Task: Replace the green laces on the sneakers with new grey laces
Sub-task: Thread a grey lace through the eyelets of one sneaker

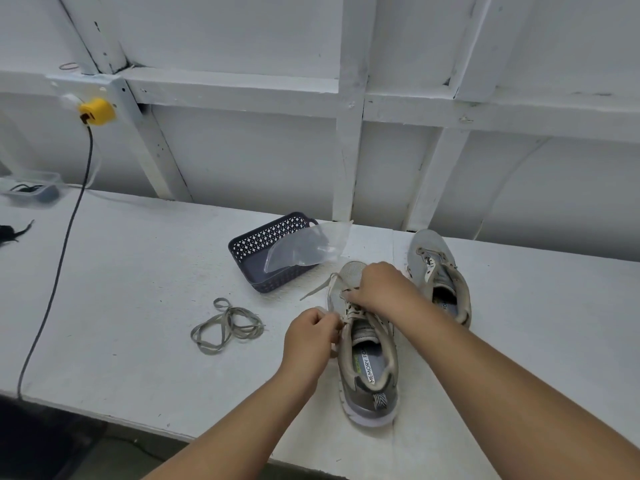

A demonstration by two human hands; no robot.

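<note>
near shoe [369,344] on table [138,271], half-laced | my left hand [311,332] and right hand [379,289] each pinch its lace [346,315] | far shoe [438,271] unlaced | loose lace [227,325] lies aside

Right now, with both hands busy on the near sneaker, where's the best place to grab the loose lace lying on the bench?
Take the loose lace at its small loop at the far end, coming straight down from above. It lies flat in a tangled coil on the bench, so a sideways approach would only push it; the loop stands clear of the tangle and is probably easy to pinch.
</note>
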